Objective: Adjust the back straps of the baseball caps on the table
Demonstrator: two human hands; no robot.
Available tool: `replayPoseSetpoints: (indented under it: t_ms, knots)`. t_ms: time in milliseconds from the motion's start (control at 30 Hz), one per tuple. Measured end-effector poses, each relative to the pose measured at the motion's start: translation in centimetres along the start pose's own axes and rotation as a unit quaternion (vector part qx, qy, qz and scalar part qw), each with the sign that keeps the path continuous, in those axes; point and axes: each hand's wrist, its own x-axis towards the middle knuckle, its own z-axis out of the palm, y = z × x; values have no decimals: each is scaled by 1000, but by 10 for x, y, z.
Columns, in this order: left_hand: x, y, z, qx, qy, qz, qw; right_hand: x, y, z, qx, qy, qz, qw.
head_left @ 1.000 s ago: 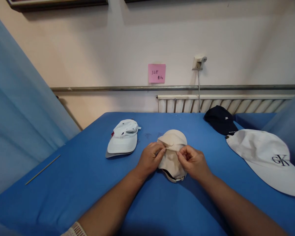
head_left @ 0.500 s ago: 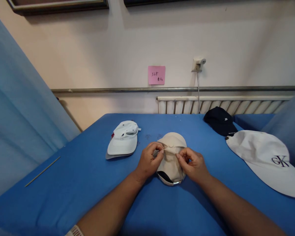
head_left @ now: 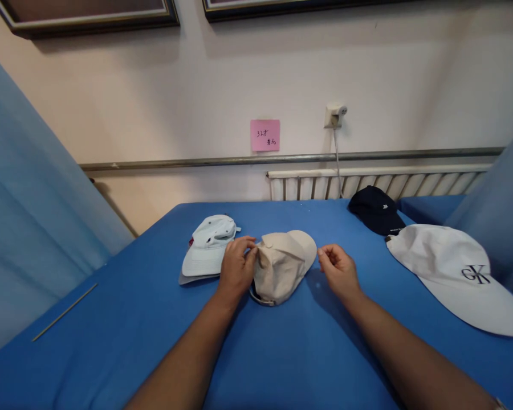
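A beige baseball cap (head_left: 277,265) sits in front of me on the blue-covered table (head_left: 273,353), its brim pointing right and away. My left hand (head_left: 238,265) pinches the crown at its left side, thumb and fingers closed on the fabric. At the brim's right edge is my right hand (head_left: 340,273), with thumb and forefinger together and their tips against the edge. The back strap of the cap faces down toward me on the left. Just beyond my left hand, and partly covered by it, lie stacked caps, a pale blue one (head_left: 209,245) on top.
On the right lie a navy cap (head_left: 376,209) and a large white cap (head_left: 444,256) with dark letters. A thin stick (head_left: 64,312) lies at the left. Behind the table are a radiator (head_left: 367,181), a rail and a plugged-in cord. Blue curtains (head_left: 34,199) hang at both sides.
The beige cap has turned so its brim points right instead of away, and it has moved left. My left hand went left with it; my right hand shifted from the crown to the brim.
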Motion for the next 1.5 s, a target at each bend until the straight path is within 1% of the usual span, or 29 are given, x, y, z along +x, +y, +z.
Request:
replayPoseSetpoints:
  t_ms: [133,200,300,433,500,567,700,800,867,933,1033,1100,1233,1300,1400,1500]
  knots:
    - [6,-12,-3,13,22,-36,999,11,16,1,15,3,56,998]
    - [8,-17,-3,9,22,-56,998,14,19,0,19,2,73,997]
    - [10,-24,-1,-8,12,-84,996,15,22,-1,12,-20,84,996]
    - [11,-29,-2,-27,10,-106,994,13,25,0,-12,-55,80,995]
    - [10,-30,-6,-17,11,-127,992,12,27,1,-15,-63,79,995]
    - [8,-31,-14,13,-1,-158,987,11,30,2,-15,-66,78,995]
    - [1,-36,-32,103,-42,-206,972,11,33,2,-20,-81,79,993]
    - [-5,-45,-41,133,-77,-241,958,11,36,1,-21,-94,85,992]
    - [-9,-52,-42,102,-93,-265,954,10,36,1,-22,-100,89,991]
    - [-13,-56,-40,25,-95,-304,948,9,37,2,-22,-107,92,990]
    - [-19,-55,-33,-116,-92,-376,915,8,39,3,-19,-114,94,989]
    - [-24,-51,-29,-173,-86,-400,896,8,40,4,-14,-115,91,989]
    - [-31,-46,-27,-193,-56,-414,888,8,44,5,-7,-111,87,990]
    - [-32,-43,-28,-208,-50,-431,877,10,47,5,-5,-102,89,991]
    - [-33,-40,-28,-263,-61,-465,843,11,51,4,-11,-101,92,991]
    - [-35,-37,-27,-355,-52,-490,795,12,55,4,-55,-112,86,988]
